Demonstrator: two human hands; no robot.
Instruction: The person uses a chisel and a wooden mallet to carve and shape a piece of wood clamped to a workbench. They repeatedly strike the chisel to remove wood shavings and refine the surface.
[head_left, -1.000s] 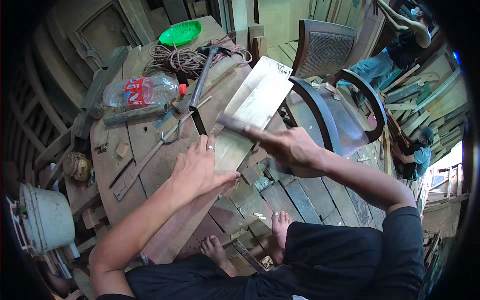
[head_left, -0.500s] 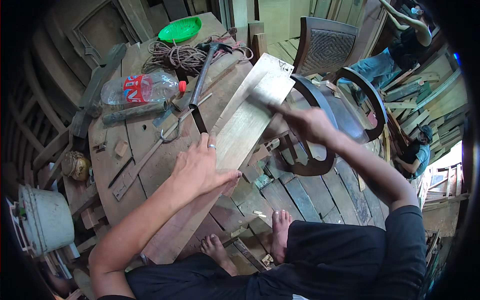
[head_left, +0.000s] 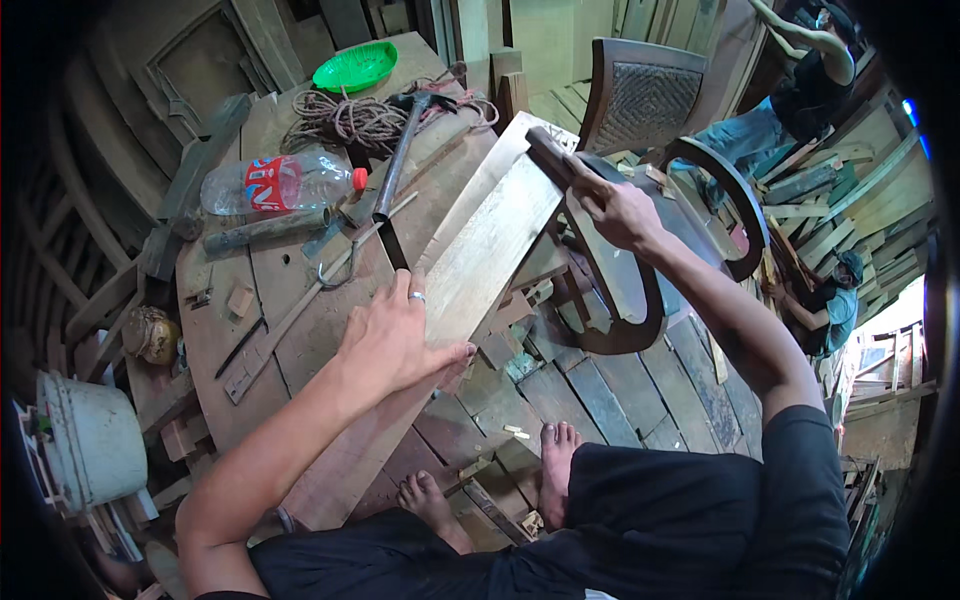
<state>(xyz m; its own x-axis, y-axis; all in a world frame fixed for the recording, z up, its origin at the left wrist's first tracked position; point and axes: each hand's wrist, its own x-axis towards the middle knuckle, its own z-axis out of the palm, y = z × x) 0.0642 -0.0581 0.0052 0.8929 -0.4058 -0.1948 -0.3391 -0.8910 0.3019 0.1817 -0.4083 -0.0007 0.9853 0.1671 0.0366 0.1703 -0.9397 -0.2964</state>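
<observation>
A pale wooden board point(head_left: 490, 245) slants from my lap toward the far side of the plank table. My left hand point(head_left: 388, 335) grips it across the width, thumb at the right edge and fingers at the left; a ring is on one finger. In my right hand point(head_left: 620, 212) is a dark, narrow block-like tool point(head_left: 548, 157), pressed on the board's far end. Its underside is hidden, so its exact kind cannot be told. Beyond the left hand lies a hammer point(head_left: 400, 160) with a dark handle.
On the table point(head_left: 290, 340) are a plastic bottle point(head_left: 280, 183), coiled rope point(head_left: 350, 122), a green basket point(head_left: 356, 67) and a metal hook point(head_left: 335, 272). A chair point(head_left: 640, 95) with dark curved arms stands beyond the board. A white bucket point(head_left: 95, 440) is at left. Two people point(head_left: 810, 90) are at right.
My right hand, blurred before, has pushed the dark tool farther up the board to its far end. My left hand stays in about the same place on the board.
</observation>
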